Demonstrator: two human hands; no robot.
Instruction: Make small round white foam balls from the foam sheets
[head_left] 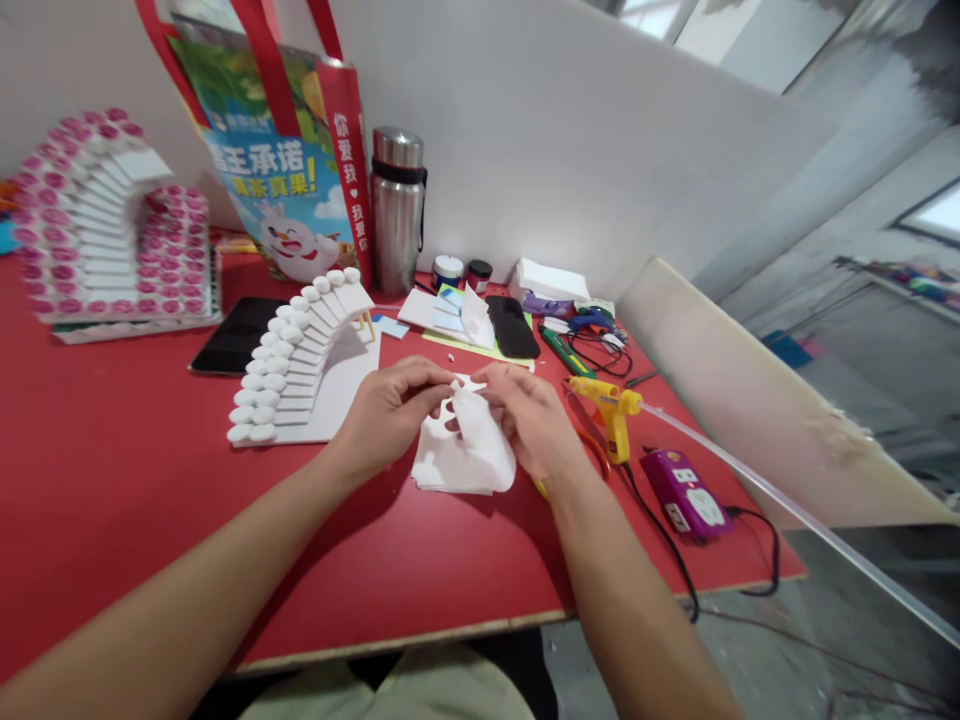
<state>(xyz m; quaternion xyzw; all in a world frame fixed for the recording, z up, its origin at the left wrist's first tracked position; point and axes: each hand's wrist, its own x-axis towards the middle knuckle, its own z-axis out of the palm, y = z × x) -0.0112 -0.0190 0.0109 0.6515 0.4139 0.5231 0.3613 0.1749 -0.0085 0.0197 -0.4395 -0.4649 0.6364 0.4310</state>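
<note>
Both hands close together over the red table [420, 590], working a white sheet [484, 445] with cut-out holes. Left hand [386, 412] — thumb and forefinger nearly meeting, pinching the sheet by its upper left edge. Right hand [534, 420] curled, fingertips drawn in on the upper right edge; the far fingers are partly hidden behind the paper. Sheet hangs just below and between the two sets of fingertips, layered white edges at its near side.

Left of the fingers, near: a white curved stair model [296, 372] edged with white discs. Just beyond the fingertips: a black phone [512, 327]. Right of the right fingers: a yellow glue gun [616, 410], then a purple power strip [686, 490]. Well beyond the left fingers — a steel flask [396, 220], upright.
</note>
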